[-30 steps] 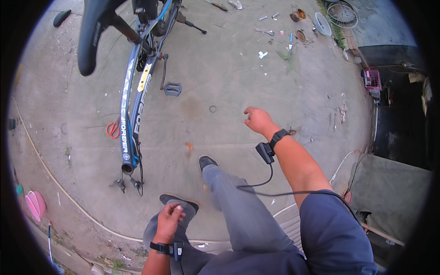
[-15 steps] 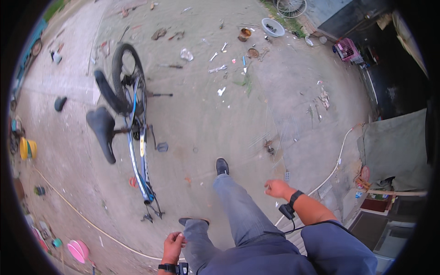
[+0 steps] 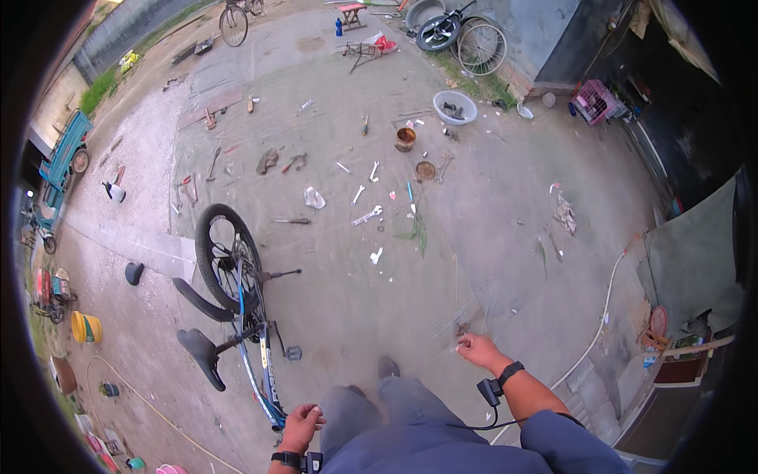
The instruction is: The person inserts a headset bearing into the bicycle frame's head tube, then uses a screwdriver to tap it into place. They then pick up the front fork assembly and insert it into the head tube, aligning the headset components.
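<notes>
My left hand hangs low beside my leg, its fingers loosely bent with nothing visible in them. My right hand is held out over the ground on the right, fingers partly curled and also without anything in it. Neither hand touches a thing. Nearest to my left hand is a bicycle frame lying on its side, with a black saddle, a rear wheel and a pedal. Its front end has no wheel. A small rusty metal part lies just beyond my right hand.
Wrenches, a screwdriver and a hammer lie scattered ahead. Farther on are a rusty can, a white basin and loose wheels. A hose runs along the right; a yellow bucket stands left.
My view has tilted up, so more of the far yard shows and the bicycle sits lower in the picture. Both hands remain empty, and my feet have changed position.
</notes>
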Demonstrator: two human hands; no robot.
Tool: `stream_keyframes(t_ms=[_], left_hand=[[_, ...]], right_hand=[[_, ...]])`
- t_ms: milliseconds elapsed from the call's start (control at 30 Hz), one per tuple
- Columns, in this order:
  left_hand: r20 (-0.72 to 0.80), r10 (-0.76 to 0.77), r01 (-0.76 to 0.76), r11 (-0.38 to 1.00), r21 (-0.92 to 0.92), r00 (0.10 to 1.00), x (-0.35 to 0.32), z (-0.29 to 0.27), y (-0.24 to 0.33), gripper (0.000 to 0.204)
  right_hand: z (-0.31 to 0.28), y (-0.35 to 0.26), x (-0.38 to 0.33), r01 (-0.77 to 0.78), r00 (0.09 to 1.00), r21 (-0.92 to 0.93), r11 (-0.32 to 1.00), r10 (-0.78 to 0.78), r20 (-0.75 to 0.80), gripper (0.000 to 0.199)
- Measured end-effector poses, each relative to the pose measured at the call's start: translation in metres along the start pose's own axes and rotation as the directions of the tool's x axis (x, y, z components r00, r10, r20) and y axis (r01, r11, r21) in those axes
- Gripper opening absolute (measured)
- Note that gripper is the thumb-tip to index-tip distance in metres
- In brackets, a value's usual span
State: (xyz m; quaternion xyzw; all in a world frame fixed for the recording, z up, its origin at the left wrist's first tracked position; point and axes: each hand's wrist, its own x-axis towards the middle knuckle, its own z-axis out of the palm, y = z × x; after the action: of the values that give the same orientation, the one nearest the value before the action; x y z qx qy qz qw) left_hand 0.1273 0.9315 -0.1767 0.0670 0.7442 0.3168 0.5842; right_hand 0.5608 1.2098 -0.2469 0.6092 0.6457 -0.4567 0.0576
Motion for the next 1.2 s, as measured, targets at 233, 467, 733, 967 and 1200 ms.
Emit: stream_keyframes(t_ms=[233, 467, 733, 967, 1200], left_hand=[[-0.07, -0.023, 0.024, 1.0, 0.014, 0.997, 0.078, -0.019, 0.095, 0.035], [-0.065, -0.095, 0.097, 0.995, 0.017, 0.993, 0.198, -0.041, 0.214, 0.032], [-0.036, 0.134, -0.132, 0.99, 0.051, 0.99, 0.28, -0.049, 0.411, 0.039], [-0.07, 0.165, -0.162, 0.986, 0.047, 0.984, 0.368, -0.043, 0.54, 0.036], [-0.191, 0.018, -0.018, 1.0, 0.005, 0.981, 0.446, -0.067, 0.645, 0.038]], right_hand=[[-0.077, -0.076, 0.088, -0.024, 0.999, 0.164, 0.986, 0.018, 0.04, 0.044], [-0.153, -0.153, 0.202, -0.007, 0.999, 0.135, 0.991, 0.012, -0.039, 0.04], [-0.226, -0.244, 0.292, -0.273, 0.961, 0.353, 0.895, 0.267, 0.066, 0.042], [-0.269, -0.31, 0.428, -0.305, 0.951, 0.316, 0.898, 0.268, 0.155, 0.038], [-0.332, -0.401, 0.628, -0.254, 0.965, 0.372, 0.893, 0.21, 0.157, 0.037]])
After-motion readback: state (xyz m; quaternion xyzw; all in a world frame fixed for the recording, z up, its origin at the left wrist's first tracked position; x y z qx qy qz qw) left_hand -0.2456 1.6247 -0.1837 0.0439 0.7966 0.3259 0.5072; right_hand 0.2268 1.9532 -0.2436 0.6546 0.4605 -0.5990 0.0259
